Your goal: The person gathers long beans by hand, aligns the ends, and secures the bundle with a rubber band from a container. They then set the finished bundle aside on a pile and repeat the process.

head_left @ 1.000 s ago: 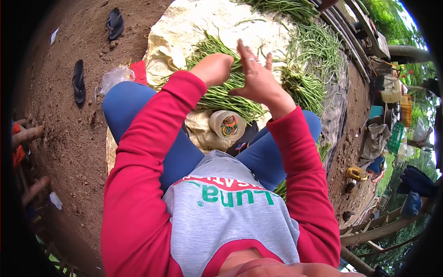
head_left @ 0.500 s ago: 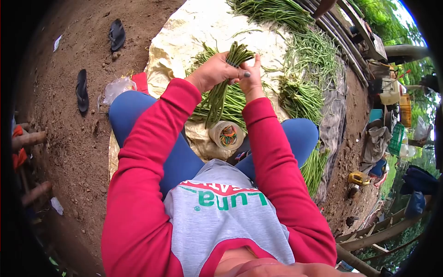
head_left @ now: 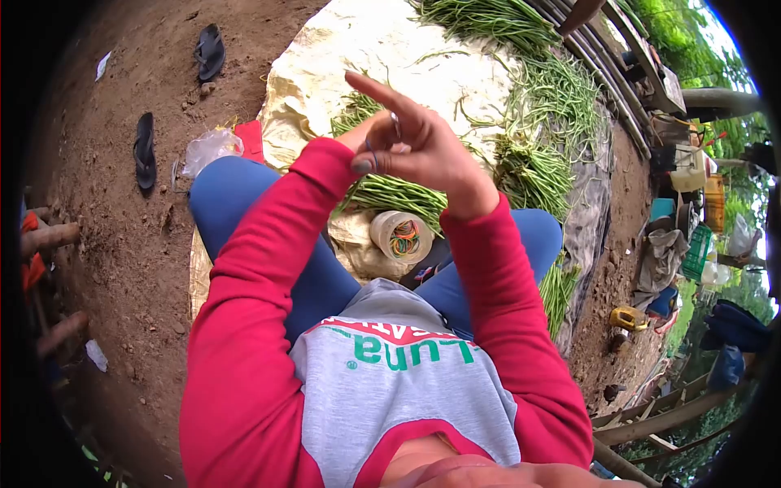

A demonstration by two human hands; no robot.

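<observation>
My right hand (head_left: pixel 427 146) crosses in front of my left hand, its index finger stretched out and its thumb bent inward. A thin dark-blue loop, apparently a rubber band (head_left: pixel 369 150), shows at the thumb, and a ring is on one finger. Of my left hand (head_left: pixel 366 132) only a part shows; its fingers are hidden behind the right. Under the hands lies a heap of long green beans (head_left: pixel 399 195). Close to my lap stands a clear plastic tub (head_left: pixel 381 230) of coloured rubber bands (head_left: pixel 404 239). No held bean bundle is visible.
A pale sheet (head_left: pixel 325 57) spreads ahead, bearing more long beans (head_left: pixel 533 175) on the right and at the far end (head_left: pixel 488 20). Black flip-flops (head_left: pixel 145 153) and a plastic bag (head_left: pixel 213 150) lie left on bare soil. Poles and containers (head_left: pixel 691 167) stand at the right.
The left hand held an upright bundle of long beans with the right beside it; that bundle is now out of sight. My right hand has swung left and nearer, over the left.
</observation>
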